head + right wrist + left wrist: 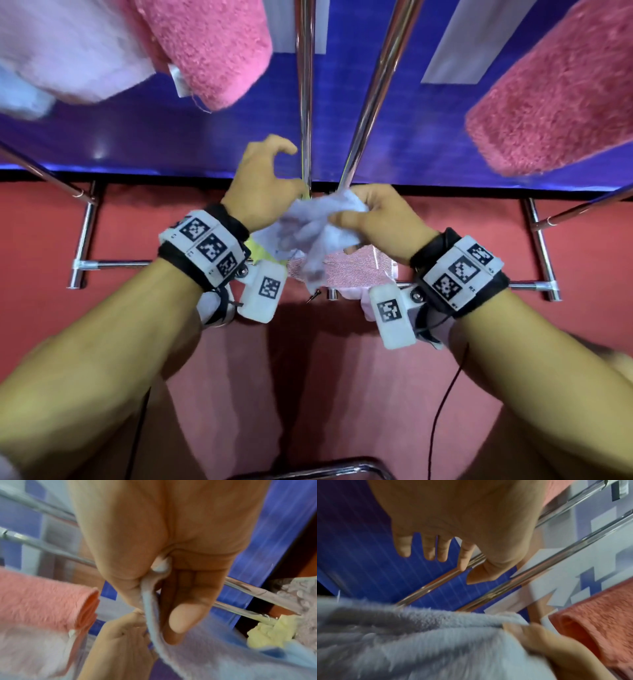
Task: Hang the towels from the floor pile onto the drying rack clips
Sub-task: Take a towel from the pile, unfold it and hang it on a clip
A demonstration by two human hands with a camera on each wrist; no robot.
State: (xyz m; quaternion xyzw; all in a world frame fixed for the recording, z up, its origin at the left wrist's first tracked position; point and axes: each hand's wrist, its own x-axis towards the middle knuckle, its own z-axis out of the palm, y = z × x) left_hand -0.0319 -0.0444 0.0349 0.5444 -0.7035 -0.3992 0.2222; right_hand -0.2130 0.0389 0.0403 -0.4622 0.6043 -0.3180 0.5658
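Three towels seem to be up already: a pale towel (65,51) at 10 o'clock, a pink towel (212,48) just beside it at 11, and a darker pink towel (555,99) at 2 o'clock, though no clip is visible on any of them. A fourth, the light blue towel (318,226), is bunched at the centre between both hands, not yet hung. The right hand (380,219) pinches its edge between thumb and fingers, plainly so in the right wrist view. The left hand (260,185) hovers just above the cloth with fingers spread and slack, grasping nothing. More towels (349,270), pink and yellow, lie on the red floor (137,219) below, so I judge the job roughly half done.

For room: two rack poles (305,102) rise from centre toward 12 o'clock, right behind the hands, and the free gap for the next towel looks to be between 12 and 1 o'clock. A rack bar (342,469) sits near the person at 6 o'clock, and the hanging towels at both sides could be brushed when lifting.
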